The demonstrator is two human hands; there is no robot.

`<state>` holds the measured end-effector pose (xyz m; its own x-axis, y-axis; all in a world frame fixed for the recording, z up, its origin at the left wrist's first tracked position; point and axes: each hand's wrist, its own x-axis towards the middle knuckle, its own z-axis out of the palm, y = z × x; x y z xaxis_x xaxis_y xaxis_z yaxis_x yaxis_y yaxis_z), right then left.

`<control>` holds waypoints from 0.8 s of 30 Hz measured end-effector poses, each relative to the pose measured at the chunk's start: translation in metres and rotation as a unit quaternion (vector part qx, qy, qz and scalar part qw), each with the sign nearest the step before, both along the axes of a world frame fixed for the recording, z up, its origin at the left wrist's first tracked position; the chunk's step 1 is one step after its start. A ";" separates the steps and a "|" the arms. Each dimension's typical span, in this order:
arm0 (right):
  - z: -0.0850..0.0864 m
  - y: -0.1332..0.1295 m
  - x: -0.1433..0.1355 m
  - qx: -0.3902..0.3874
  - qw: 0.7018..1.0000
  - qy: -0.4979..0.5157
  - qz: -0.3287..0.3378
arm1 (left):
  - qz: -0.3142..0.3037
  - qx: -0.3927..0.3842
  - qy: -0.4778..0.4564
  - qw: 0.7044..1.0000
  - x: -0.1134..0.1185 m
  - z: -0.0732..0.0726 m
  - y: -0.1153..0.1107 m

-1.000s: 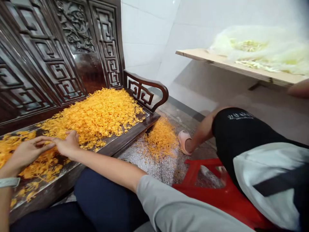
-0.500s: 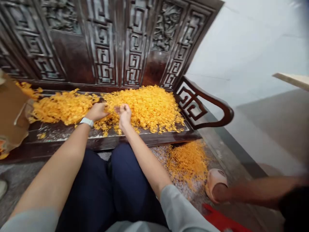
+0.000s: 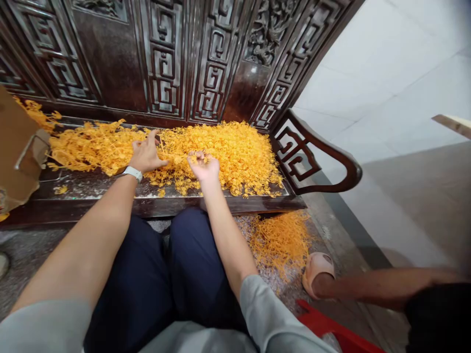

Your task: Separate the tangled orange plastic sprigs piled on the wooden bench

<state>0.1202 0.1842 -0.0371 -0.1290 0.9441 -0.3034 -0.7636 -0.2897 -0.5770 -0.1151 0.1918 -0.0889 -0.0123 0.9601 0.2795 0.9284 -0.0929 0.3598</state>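
Observation:
Small yellow pieces form a broad heap (image 3: 235,157) on the right of a dark wooden bench (image 3: 257,203), and stringier yellow pieces lie in a pile (image 3: 88,144) on its left. My left hand (image 3: 147,153), with a white watch band at the wrist, is between the two, thumb and fingers spread; a thin yellow strand shows near its fingers. At the heap's left part, my right hand (image 3: 204,165) is palm up with curled fingers, closed on yellow pieces. A few loose bits lie on the seat below both hands.
A cardboard box (image 3: 18,147) stands at the bench's left. The carved backrest (image 3: 110,59) rises behind, with a curved armrest (image 3: 324,162) at right. Orange-yellow strands (image 3: 281,240) lie on the floor near another person's sandalled foot (image 3: 320,274) and a red object (image 3: 331,328).
My hands have moved farther apart, the right one shifting right and turning palm up. The fingers of my left hand have spread. The view has shifted slightly.

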 end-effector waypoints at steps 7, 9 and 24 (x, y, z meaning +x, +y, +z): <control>0.048 0.030 0.021 -0.004 0.994 0.107 0.002 | -0.023 -0.082 0.081 0.993 0.001 -0.010 0.002; 0.059 0.028 0.027 0.022 0.997 0.078 0.009 | -0.002 -0.054 0.063 0.997 0.003 -0.009 0.004; 0.149 -0.055 0.142 0.217 0.780 -0.575 -0.116 | 0.192 0.023 -0.022 0.981 -0.053 -0.026 -0.009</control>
<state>0.2625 0.1292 0.1121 0.1829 0.9473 0.2632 0.3296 0.1931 -0.9241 -0.1679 0.1833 -0.1154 -0.3841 0.8682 0.3142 0.8816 0.2438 0.4041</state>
